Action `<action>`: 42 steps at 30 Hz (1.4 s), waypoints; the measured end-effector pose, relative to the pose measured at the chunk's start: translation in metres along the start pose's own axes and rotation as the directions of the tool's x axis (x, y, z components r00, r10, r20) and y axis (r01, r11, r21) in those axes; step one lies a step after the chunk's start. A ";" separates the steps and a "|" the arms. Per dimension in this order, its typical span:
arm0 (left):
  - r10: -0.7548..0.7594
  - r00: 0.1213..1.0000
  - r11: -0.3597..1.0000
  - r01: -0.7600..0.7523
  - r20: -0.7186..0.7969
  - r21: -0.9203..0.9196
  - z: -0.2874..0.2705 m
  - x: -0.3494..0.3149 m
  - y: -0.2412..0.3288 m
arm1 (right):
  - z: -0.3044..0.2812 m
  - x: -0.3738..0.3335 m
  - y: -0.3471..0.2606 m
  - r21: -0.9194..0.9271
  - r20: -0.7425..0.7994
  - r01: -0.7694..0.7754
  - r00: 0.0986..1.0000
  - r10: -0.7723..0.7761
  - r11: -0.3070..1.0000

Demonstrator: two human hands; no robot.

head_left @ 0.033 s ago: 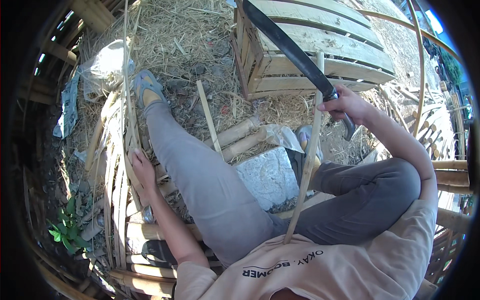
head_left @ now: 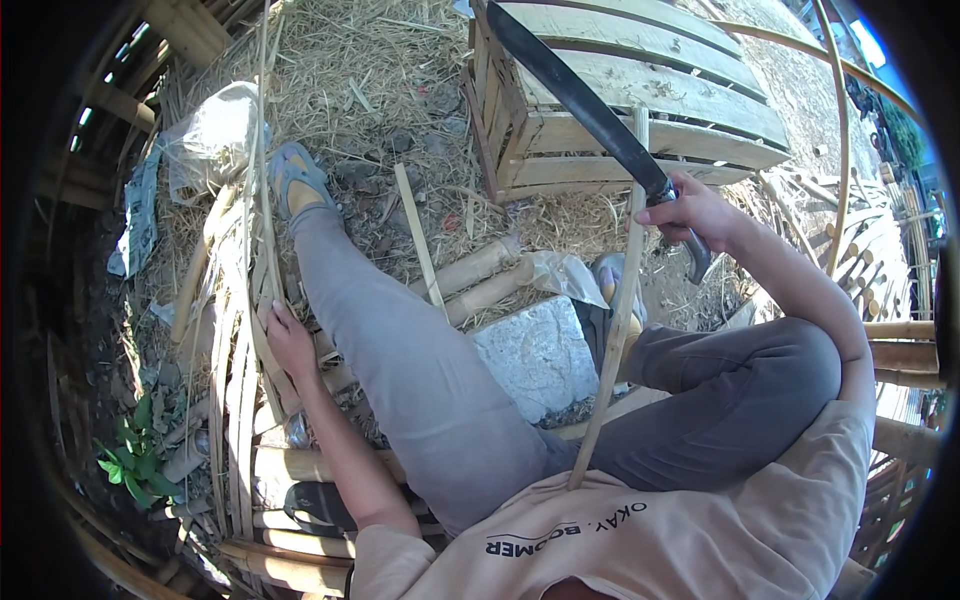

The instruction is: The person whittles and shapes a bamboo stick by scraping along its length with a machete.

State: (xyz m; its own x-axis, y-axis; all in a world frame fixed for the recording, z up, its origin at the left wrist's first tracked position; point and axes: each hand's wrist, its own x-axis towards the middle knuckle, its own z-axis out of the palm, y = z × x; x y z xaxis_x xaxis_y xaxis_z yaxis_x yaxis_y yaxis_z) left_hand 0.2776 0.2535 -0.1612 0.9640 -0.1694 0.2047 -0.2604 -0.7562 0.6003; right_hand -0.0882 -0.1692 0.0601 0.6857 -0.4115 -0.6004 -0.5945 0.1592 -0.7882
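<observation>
My right hand (head_left: pixel 690 215) grips the dark handle of a long machete (head_left: pixel 580 95), whose blade points up and left across a wooden crate. A thin bamboo strip (head_left: pixel 612 330) stands tilted from my chest up to that hand, just beside the blade's base. My left hand (head_left: pixel 290 340) reaches down at my left side, with its fingers curled on one of the long bamboo strips (head_left: pixel 240 400) lying in a bundle on the ground. My left leg in grey trousers stretches forward, ending in a sandal (head_left: pixel 295 180). My right leg is bent.
A slatted wooden crate (head_left: pixel 640 150) stands ahead on straw. A pale stone block (head_left: pixel 540 355) lies between my legs, with two short bamboo pieces (head_left: pixel 480 280) beyond it. A plastic bag (head_left: pixel 210 130) lies far left, and bent bamboo hoops (head_left: pixel 840 150) rise at the right.
</observation>
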 end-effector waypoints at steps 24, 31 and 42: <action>-0.157 0.975 0.890 0.209 -0.158 0.405 0.007 -0.028 -0.001 | -0.006 0.002 0.007 0.061 -0.022 -0.003 1.000 0.004 0.998; -0.229 0.965 0.940 0.253 -0.126 0.229 -0.020 -0.032 0.005 | -0.010 0.003 0.010 0.041 0.009 -0.009 1.000 0.009 0.999; -0.270 0.770 0.959 0.271 -0.578 -0.087 -0.134 -0.021 -0.065 | -0.002 0.001 0.005 0.056 -0.052 -0.010 0.999 0.013 0.998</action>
State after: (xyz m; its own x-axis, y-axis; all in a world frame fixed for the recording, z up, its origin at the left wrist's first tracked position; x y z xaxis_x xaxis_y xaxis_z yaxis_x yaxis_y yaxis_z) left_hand 0.2668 0.3909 -0.1015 0.7822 0.4389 0.4422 0.0068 -0.7157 0.6984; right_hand -0.0914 -0.1709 0.0559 0.6552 -0.4550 -0.6030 -0.5772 0.2136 -0.7882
